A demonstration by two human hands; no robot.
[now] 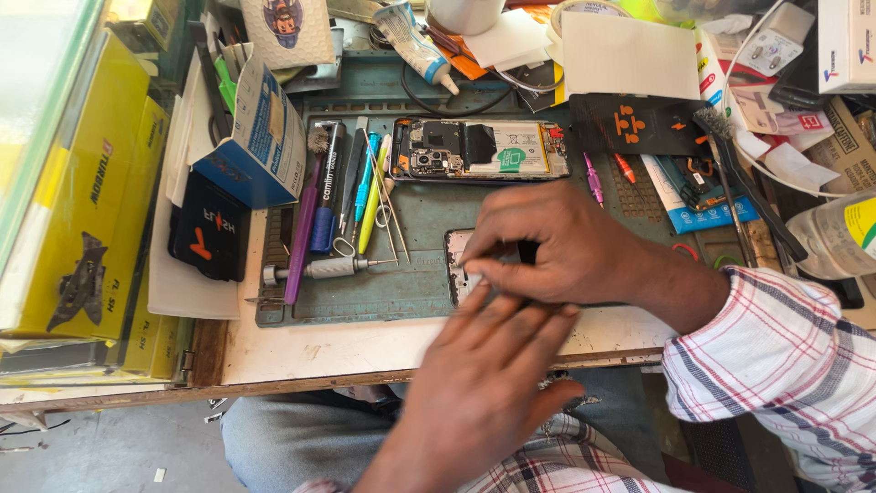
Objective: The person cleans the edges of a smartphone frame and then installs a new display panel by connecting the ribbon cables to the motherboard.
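Observation:
My right hand [557, 246] reaches in from the right in a plaid sleeve and rests over a phone panel [455, 245] lying on the green work mat [401, 292]. Its thumb and fingertips pinch the panel's left edge. Most of the panel is hidden under the hand. My left hand [484, 383] comes up from below, slightly blurred, fingers stretched flat and apart. Its fingertips touch the mat just under the right hand and hold nothing. Behind them lies an opened phone [479, 149] with battery and circuit board exposed.
Pens, tweezers [383, 196] and a grey screwdriver [319, 269] lie on the mat's left side. A blue box [260, 137] and yellow boxes [82, 183] stand at the left. A glue tube [415, 46], a black brush [744, 178], a bottle [835, 237] and papers crowd the back and right.

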